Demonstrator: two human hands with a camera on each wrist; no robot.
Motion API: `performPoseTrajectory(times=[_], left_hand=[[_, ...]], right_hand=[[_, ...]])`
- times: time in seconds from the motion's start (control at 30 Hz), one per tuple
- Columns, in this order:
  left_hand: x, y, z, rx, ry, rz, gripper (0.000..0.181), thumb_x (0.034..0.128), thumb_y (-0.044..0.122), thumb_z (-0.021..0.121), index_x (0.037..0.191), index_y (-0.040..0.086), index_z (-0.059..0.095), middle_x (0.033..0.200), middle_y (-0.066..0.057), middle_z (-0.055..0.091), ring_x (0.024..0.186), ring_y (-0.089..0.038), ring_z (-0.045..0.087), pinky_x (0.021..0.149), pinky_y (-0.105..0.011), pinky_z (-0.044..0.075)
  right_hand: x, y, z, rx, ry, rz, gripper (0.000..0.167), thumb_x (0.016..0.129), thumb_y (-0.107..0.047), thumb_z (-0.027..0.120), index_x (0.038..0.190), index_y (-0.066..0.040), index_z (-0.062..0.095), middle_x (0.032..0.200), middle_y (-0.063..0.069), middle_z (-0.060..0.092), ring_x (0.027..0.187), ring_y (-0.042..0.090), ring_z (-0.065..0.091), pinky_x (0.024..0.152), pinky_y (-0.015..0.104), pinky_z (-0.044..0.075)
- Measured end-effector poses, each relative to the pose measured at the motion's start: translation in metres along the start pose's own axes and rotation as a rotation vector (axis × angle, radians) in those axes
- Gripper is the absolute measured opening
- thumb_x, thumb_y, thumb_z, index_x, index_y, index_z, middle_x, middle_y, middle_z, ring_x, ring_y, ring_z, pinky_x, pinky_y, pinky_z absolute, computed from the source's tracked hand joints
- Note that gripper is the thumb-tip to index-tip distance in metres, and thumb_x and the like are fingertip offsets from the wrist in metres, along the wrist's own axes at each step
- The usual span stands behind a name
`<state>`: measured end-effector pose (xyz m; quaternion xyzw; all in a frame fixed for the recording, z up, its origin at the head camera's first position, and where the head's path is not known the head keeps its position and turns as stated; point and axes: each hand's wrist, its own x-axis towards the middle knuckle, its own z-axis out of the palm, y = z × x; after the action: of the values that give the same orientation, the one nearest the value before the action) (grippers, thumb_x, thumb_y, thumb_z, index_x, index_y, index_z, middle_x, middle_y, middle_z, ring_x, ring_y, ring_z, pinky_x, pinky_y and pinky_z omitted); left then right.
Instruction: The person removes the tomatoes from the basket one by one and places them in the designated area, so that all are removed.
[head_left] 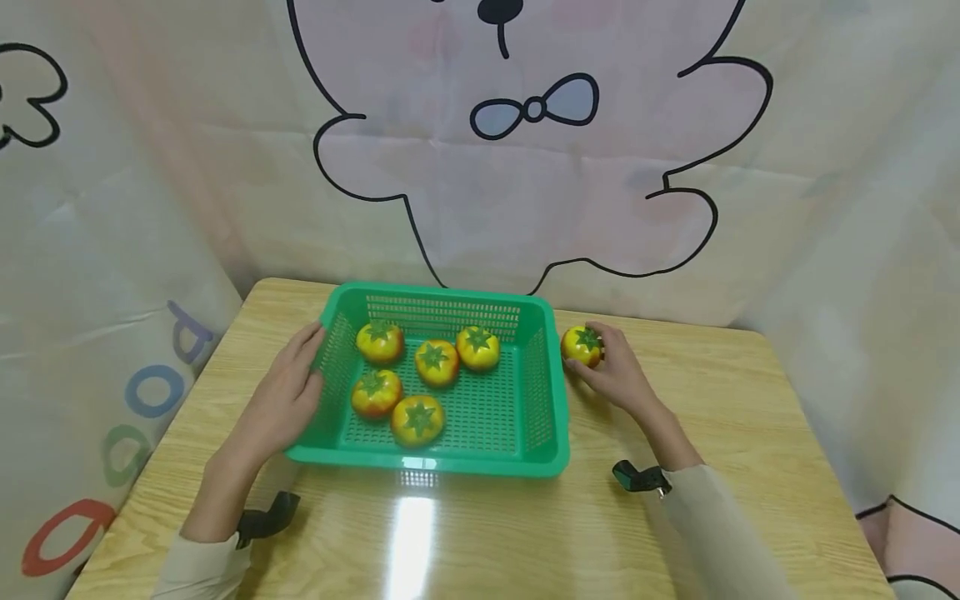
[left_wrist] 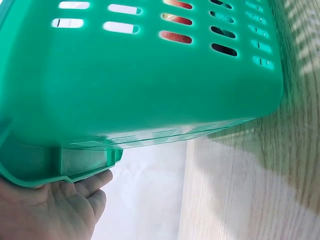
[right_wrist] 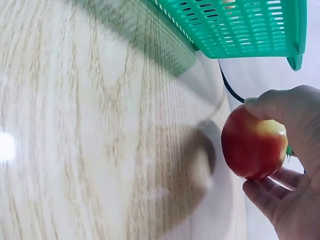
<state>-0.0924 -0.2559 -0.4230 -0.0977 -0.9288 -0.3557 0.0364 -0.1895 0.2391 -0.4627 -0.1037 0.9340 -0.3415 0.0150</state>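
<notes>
A green basket (head_left: 525,462) stands on the table with several yellow-red tomatoes inside, one of them a tomato (head_left: 417,420) at its front. My left hand (head_left: 281,400) touches the basket's left side; in the left wrist view that hand (left_wrist: 55,207) lies under the rim (left_wrist: 45,170). Just right of the basket, my right hand (head_left: 618,371) grips another tomato (head_left: 581,347) between thumb and fingers. The right wrist view shows this tomato (right_wrist: 252,145) held by the hand (right_wrist: 295,150), red side toward the camera, apart from the basket (right_wrist: 240,30).
The wooden table (head_left: 697,400) extends to the right and in front of the basket. Behind it hangs a cloth (head_left: 540,200) with a cartoon drawing. Black devices (head_left: 268,518) sit at both wrists. Light reflects on the table front.
</notes>
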Motion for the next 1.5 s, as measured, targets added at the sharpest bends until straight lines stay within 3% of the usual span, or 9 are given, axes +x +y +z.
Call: performPoseTrajectory(times=[0.33,0.8,1.2,1.5], left_hand=[[0.001,-0.003,0.005,-0.009,0.007,0.024,0.058,0.1102,0.01,0.037,0.166,-0.003,0.026,0.175,-0.024,0.021,0.161,-0.05,0.021,0.125,-0.073,0.023],[0.0,0.0,0.004,-0.01,0.012,0.007,0.059,0.1101,0.011,0.036,0.166,-0.001,0.026,0.176,-0.022,0.021,0.161,-0.049,0.02,0.126,-0.073,0.023],[0.001,-0.001,0.003,-0.015,0.005,0.007,0.059,0.1104,0.011,0.035,0.167,-0.002,0.025,0.176,-0.022,0.02,0.162,-0.049,0.019,0.126,-0.073,0.022],[0.001,-0.002,0.006,-0.028,-0.004,0.004,0.058,0.1114,0.013,0.034,0.167,-0.002,0.023,0.177,-0.021,0.018,0.162,-0.048,0.018,0.126,-0.073,0.023]], right_hand=[[-0.004,0.007,-0.001,-0.037,0.002,0.027,0.074,0.1,-0.022,0.073,0.16,0.001,0.037,0.157,0.032,0.041,0.139,0.049,0.049,0.111,0.066,0.051],[-0.006,0.007,0.003,-0.026,0.006,0.031,0.077,0.1,-0.021,0.072,0.162,0.001,0.033,0.159,0.034,0.037,0.142,0.051,0.047,0.114,0.067,0.048],[-0.011,-0.004,-0.003,-0.05,-0.015,0.038,0.082,0.099,-0.024,0.074,0.164,-0.002,0.03,0.164,0.034,0.027,0.146,0.053,0.041,0.115,0.072,0.044],[-0.016,-0.017,-0.01,-0.07,-0.01,-0.019,0.082,0.098,-0.027,0.075,0.163,-0.002,0.032,0.168,0.034,0.021,0.153,0.056,0.03,0.117,0.076,0.038]])
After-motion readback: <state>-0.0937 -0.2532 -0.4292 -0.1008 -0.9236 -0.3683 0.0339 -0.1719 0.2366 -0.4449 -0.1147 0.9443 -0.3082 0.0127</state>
